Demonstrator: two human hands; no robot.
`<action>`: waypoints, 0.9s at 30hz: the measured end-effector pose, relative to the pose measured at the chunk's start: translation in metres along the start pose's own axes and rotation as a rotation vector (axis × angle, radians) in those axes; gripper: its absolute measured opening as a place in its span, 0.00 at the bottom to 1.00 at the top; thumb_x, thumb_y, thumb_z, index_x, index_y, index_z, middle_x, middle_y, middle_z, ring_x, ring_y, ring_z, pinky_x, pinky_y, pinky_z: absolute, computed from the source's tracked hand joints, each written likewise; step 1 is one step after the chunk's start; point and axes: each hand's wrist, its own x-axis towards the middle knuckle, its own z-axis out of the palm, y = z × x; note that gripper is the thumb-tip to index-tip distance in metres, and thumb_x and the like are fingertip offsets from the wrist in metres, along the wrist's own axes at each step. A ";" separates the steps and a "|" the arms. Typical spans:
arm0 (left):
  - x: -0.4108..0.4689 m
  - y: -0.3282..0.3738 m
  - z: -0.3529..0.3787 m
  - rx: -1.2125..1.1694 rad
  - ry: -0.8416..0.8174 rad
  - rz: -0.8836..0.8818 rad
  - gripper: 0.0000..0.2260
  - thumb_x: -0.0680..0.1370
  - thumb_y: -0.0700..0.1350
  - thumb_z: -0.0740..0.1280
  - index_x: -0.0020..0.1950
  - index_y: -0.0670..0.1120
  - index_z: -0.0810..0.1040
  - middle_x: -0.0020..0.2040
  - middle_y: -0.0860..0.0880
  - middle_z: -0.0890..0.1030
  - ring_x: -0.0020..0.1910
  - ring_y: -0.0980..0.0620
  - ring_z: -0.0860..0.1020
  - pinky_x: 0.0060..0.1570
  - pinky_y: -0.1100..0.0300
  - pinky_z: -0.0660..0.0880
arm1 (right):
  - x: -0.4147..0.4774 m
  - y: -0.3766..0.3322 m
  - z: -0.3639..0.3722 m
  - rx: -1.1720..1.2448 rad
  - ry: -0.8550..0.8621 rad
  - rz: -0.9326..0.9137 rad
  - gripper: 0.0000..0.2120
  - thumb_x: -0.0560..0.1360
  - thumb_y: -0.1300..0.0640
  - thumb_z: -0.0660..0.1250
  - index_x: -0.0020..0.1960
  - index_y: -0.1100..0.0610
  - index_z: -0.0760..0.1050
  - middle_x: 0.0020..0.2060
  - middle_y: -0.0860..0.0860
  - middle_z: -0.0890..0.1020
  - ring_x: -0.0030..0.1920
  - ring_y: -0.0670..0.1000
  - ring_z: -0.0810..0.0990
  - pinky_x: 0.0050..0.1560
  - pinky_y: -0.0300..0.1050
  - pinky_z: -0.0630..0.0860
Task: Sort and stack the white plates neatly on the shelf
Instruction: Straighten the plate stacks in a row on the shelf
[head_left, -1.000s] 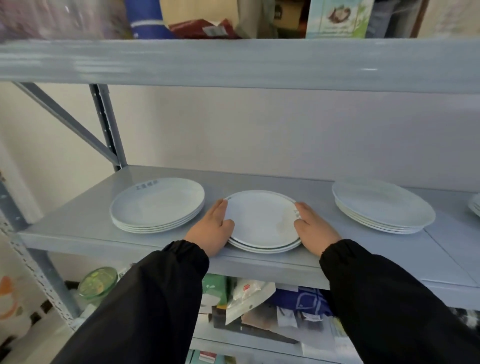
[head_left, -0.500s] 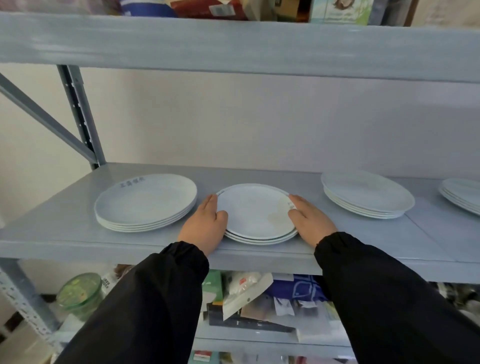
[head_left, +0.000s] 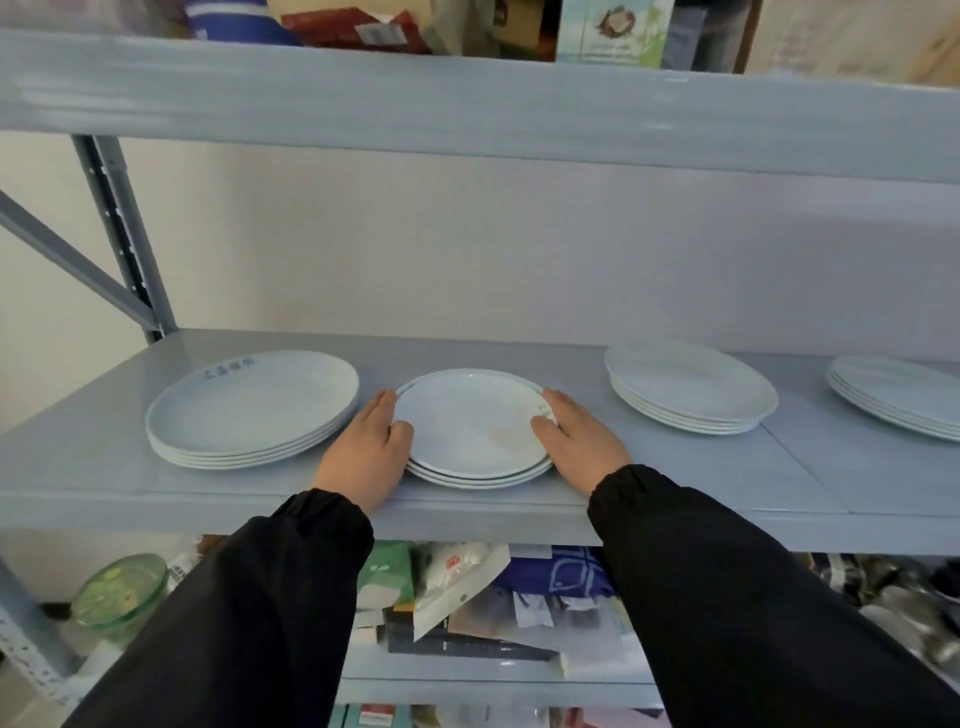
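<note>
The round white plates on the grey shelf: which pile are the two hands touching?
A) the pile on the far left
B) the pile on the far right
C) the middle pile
C: the left hand and right hand press the sides of the middle pile of round white plates on the grey shelf.

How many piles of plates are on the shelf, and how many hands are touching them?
Piles of white plates: 4 (left pile, middle pile, right pile, far-right pile)
Hands on the middle pile: 2 (left hand, right hand)
Total: 6
</note>
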 end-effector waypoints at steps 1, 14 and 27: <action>-0.001 0.002 -0.001 -0.004 0.002 -0.005 0.25 0.81 0.47 0.52 0.78 0.45 0.58 0.79 0.49 0.59 0.77 0.53 0.56 0.74 0.58 0.53 | 0.000 0.000 0.000 0.003 -0.014 0.005 0.29 0.80 0.42 0.52 0.78 0.49 0.54 0.78 0.48 0.56 0.77 0.47 0.56 0.74 0.46 0.55; -0.015 0.091 0.009 -0.015 0.206 0.139 0.24 0.82 0.53 0.58 0.78 0.55 0.59 0.77 0.57 0.60 0.75 0.60 0.58 0.68 0.65 0.54 | -0.037 0.047 -0.070 0.073 -0.043 -0.356 0.28 0.80 0.43 0.58 0.78 0.46 0.56 0.76 0.42 0.60 0.75 0.41 0.57 0.72 0.37 0.54; 0.034 0.244 0.192 -0.437 0.033 -0.132 0.28 0.82 0.55 0.56 0.80 0.52 0.52 0.78 0.54 0.57 0.76 0.55 0.56 0.71 0.60 0.53 | 0.023 0.245 -0.213 0.309 0.205 -0.076 0.29 0.80 0.50 0.60 0.78 0.46 0.54 0.76 0.42 0.60 0.75 0.44 0.58 0.71 0.40 0.56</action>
